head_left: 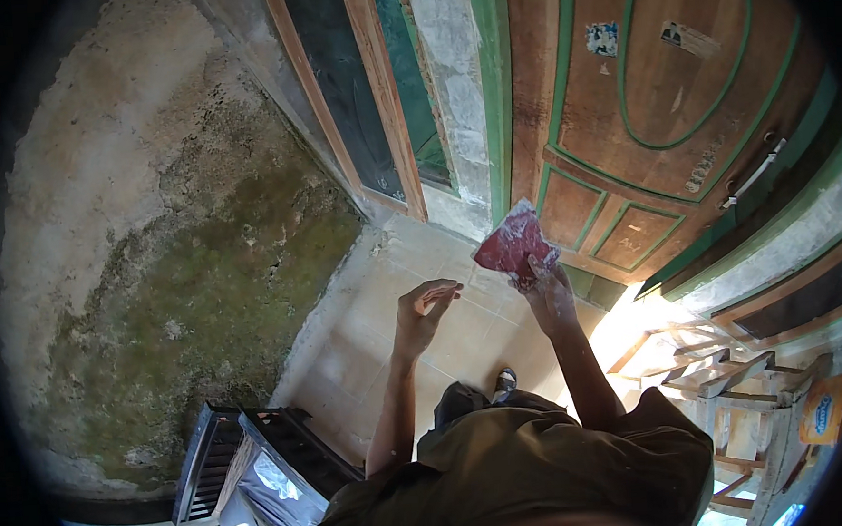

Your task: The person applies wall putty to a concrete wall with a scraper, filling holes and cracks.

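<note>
Two hands up: right hand (548, 292) pinches a red sheet (512, 243), probably sandpaper, which sticks up above the fingers. Left hand (424, 312) loose, empty, apart. Sheet's lower corner hidden by fingers.

Pale tiled floor (463, 332) — a sandalled foot (504, 384), a dark slatted bench (260, 452) at its edge

Red sandpaper sheet (511, 243) in right hand (548, 290)

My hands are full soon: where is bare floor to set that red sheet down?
Bare tiled floor lies between the mossy ground and the wooden door, under the red sheet. Crowded: the dark bench lower left, the wooden frames at right.
</note>
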The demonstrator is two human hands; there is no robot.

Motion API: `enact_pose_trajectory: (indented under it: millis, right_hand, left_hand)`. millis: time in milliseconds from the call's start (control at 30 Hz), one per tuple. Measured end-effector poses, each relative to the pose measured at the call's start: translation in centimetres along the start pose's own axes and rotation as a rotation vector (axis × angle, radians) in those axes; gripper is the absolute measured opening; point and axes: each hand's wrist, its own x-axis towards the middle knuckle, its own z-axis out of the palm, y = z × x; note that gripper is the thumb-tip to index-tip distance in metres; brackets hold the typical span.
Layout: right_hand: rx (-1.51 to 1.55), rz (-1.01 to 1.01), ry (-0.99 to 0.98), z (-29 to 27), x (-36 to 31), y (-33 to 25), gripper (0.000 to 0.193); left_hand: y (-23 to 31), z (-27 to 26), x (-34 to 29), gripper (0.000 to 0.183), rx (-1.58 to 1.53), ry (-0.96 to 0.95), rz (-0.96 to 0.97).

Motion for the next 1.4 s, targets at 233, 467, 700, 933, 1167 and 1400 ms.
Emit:
enact_pose_trajectory:
  millis: [233, 467, 700, 933, 1167, 1400]
  right_hand:
    - [0.232, 0.171, 0.035, 5.8, 7.8, -1.8, 0.024]
    - [0.273, 0.081, 0.217, 8.3, 16.3, -1.3, 0.02]
    - [0.008, -0.206, 0.27, 13.6, 26.4, -6.7, 0.016]
    - [-0.574, -0.398, 0.221, 17.4, 32.2, -16.2, 0.017]
    - [-1.04, -0.833, 0.123, 22.4, 37.5, -26.9, 0.022]
    - [-1.55, -1.201, 0.099, 27.1, 42.1, -36.5, 0.037]
  left_hand:
    - [-2.6, -4.0, 8.3, 0.015, -0.038, -0.05, -0.031]
    - [-5.1, -9.5, 20.6, 0.016, 0.05, -0.176, 0.079]
    - [-5.0, -14.3, 33.4, 0.019, 0.012, -0.2, 0.162]
    - [2.0, -13.9, 43.4, 0.036, 0.252, -0.323, 0.536]
    - [9.9, -10.3, 51.6, 0.056, 0.523, -0.192, 1.052]
    - [14.2, -5.6, 56.1, 0.071, 0.815, 0.09, 1.306]
